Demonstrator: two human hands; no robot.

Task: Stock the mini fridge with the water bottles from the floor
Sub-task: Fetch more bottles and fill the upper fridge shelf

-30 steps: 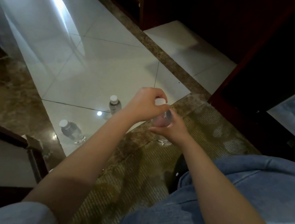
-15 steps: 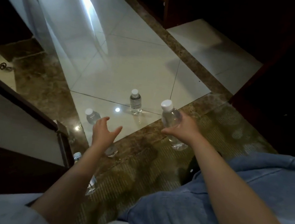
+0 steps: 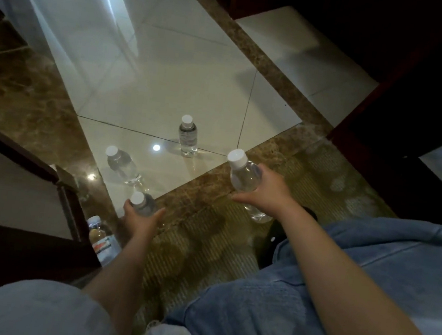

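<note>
Change: the left hand has come down from the open air onto the nearest bottle, left of centre.
Left grip: fingers and thumb are curled round that bottle's shoulder.
Right grip: the right hand is wrapped round a tilted bottle, right of centre.
Floor: two clear bottles stand on the white tile, and a labelled bottle is at the lower left.

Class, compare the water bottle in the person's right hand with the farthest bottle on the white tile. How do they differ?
The held bottle is gripped by the right hand; the far bottle stands untouched. The held bottle is over the brown marble border; the far bottle is on white tile. The held bottle leans left in view; the far bottle looks upright. Both are clear with white caps.
</note>
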